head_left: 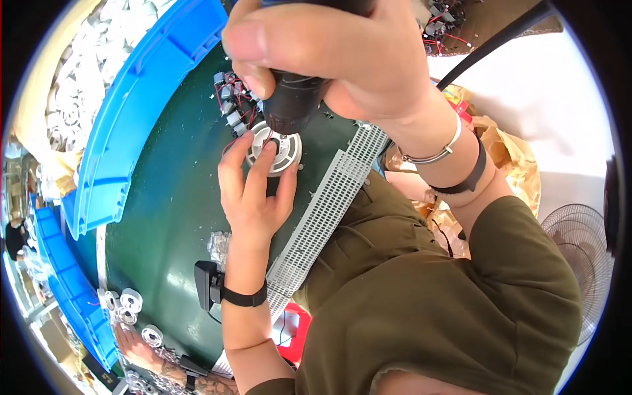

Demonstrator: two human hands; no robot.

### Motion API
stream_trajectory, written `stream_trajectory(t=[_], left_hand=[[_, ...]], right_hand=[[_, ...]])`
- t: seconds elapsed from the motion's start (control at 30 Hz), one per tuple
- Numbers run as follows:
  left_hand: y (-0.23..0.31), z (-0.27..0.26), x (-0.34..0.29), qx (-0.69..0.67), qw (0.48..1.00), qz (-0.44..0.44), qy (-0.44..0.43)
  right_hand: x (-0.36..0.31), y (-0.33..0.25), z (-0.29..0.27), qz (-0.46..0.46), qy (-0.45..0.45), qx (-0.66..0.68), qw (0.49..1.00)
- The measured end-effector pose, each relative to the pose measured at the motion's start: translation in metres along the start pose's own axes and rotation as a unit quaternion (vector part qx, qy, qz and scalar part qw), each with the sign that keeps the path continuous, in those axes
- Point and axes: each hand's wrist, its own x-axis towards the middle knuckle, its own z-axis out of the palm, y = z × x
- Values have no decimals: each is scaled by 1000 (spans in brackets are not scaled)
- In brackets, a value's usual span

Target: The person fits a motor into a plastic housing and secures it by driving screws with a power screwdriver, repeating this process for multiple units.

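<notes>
A white round plastic housing [286,157] with slots in its face lies on the green work surface [164,171]. My left hand [253,191] steadies it, fingertips pressed on its face and rim, beside a thin red wire. My right hand [329,52] grips a black power screwdriver [293,99] from above, fingers wrapped round its body. The tool's nose points down at the housing's upper part; the bit and whatever it touches are hidden. Beyond my left fingers lies a pile of small grey motors [232,105] with red wires.
A long blue bin [108,151] borders the far left. A grey perforated strip [319,207] runs along the near edge. At lower left, a co-worker's hand [135,347] is near several white round parts [131,301]. A clear plastic bag [218,247] lies by my left wrist.
</notes>
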Motion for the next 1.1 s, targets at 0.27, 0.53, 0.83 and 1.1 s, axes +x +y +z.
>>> stream_trajectory(t=[0.27,0.53,0.83,1.1], left_hand=[[2,1,2,16,1000,13,1],[1,1,1,18,1000,8,0],[2,3,2,23,999,21,6],[1,2,2,28,999,20,1]], right_hand=[[0,4,11,-109,-50,-231,965],[-2,14,5,-112,-75,-186,973],[0,10,6,-116,-85,-188,972],[5,18,10,-134,-128,-239,953]])
